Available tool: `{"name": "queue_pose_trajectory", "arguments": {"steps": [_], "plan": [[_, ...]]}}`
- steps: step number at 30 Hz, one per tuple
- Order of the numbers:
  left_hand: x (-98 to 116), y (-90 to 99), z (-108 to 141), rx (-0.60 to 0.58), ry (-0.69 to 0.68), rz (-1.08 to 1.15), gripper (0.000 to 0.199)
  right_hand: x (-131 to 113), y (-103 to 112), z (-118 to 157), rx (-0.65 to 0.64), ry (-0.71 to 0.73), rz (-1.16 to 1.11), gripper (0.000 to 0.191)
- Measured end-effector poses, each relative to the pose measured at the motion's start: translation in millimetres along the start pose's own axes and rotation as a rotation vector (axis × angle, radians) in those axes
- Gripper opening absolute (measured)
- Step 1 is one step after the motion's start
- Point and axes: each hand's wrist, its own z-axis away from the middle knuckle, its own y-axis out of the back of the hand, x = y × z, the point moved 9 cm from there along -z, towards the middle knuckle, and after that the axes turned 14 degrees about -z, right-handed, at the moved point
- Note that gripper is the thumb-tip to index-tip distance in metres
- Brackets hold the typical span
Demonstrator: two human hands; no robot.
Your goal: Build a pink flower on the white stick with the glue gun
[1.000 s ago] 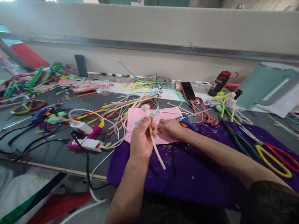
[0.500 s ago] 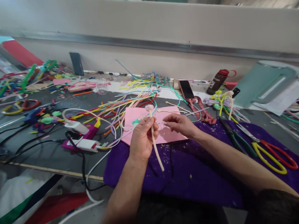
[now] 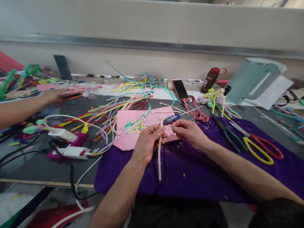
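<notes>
A cream fuzzy stem, like a pipe cleaner (image 3: pixel 159 161), is pinched upright in my left hand (image 3: pixel 147 142). Its lower end hangs down over the purple cloth, and a pale knotted tip shows above my thumb. Close by on the right, my right hand (image 3: pixel 187 133) has thumb and forefinger closed together; a tiny pale bit shows at the fingertips, too small to name. Under both hands lies a pink sheet (image 3: pixel 124 139) strewn with green and yellow snippets (image 3: pixel 136 125). A blue object (image 3: pixel 173 118) lies behind my right fingers.
Purple cloth (image 3: pixel 201 180) covers the table's near edge. Pliers (image 3: pixel 228 134) and red-and-yellow-handled scissors (image 3: pixel 261 145) lie right. Colourful stems (image 3: pixel 114 109), a phone (image 3: pixel 180 89) and a bottle (image 3: pixel 210 80) stand farther back. Cabled chargers (image 3: pixel 73 152) sit left. Another person's arm (image 3: pixel 28 106) reaches in.
My view has turned slightly right. My right hand has come nearer the left, its fingertips closing. The stem hangs straighter, and another person's arm has entered from the left.
</notes>
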Motion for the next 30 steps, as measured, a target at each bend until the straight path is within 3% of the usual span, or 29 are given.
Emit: {"name": "queue_pose_trajectory", "arguments": {"steps": [10, 20, 24, 30], "plan": [[1.3, -7.8, 1.7, -0.011, -0.031, -0.154, 0.022, -9.7, -13.2, 7.3, -0.084, 0.141, 0.193, 0.014], [-0.5, -6.0, 0.0, -0.013, -0.022, -0.122, 0.023, -5.5, 12.6, -2.9, 0.016, 0.008, -0.117, 0.024], [-0.4, -5.5, 0.5, -0.015, -0.033, -0.141, 0.023, 2.5, 7.0, -1.5, -0.039, -0.046, -0.093, 0.031], [-0.1, -7.5, 1.5, -0.024, -0.048, -0.166, 0.023, 4.3, -9.0, 4.2, -0.130, 0.015, -0.018, 0.024]]}}
